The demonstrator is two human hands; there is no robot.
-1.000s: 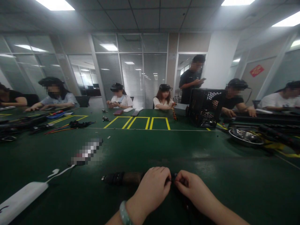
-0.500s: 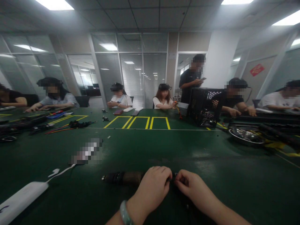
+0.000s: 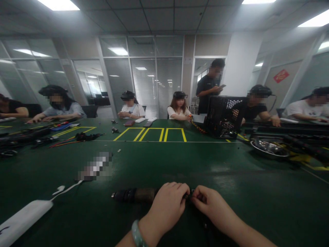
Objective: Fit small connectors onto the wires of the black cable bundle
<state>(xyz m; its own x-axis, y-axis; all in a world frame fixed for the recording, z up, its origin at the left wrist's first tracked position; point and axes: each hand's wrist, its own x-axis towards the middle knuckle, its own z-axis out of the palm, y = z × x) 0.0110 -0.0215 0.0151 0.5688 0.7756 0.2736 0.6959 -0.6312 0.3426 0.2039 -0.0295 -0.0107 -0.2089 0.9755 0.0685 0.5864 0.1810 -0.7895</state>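
On the green table in front of me lies a dark, drill-like cylindrical tool (image 3: 142,195), its short metal tip pointing left. My left hand (image 3: 171,199), with a pale green bangle (image 3: 138,234) at the wrist, is closed over the tool's right end. Close beside it, my right hand (image 3: 209,202) is pinched, thumb against curled fingers. Something small and dark shows between the two hands; its kind is hidden by the fingers. Below the hands, a dark part blends into the table.
To the left are a white power bank (image 3: 25,221) with a cable and a blurred-out device (image 3: 95,167). Cables and tools lie at far left. A black computer case (image 3: 224,116) and a metal bowl (image 3: 269,149) stand right. Several people sit across the table (image 3: 164,161).
My hands and the tool stay almost where they were. Across the table, the seated person by the computer case has lowered the hand holding the coloured wires.
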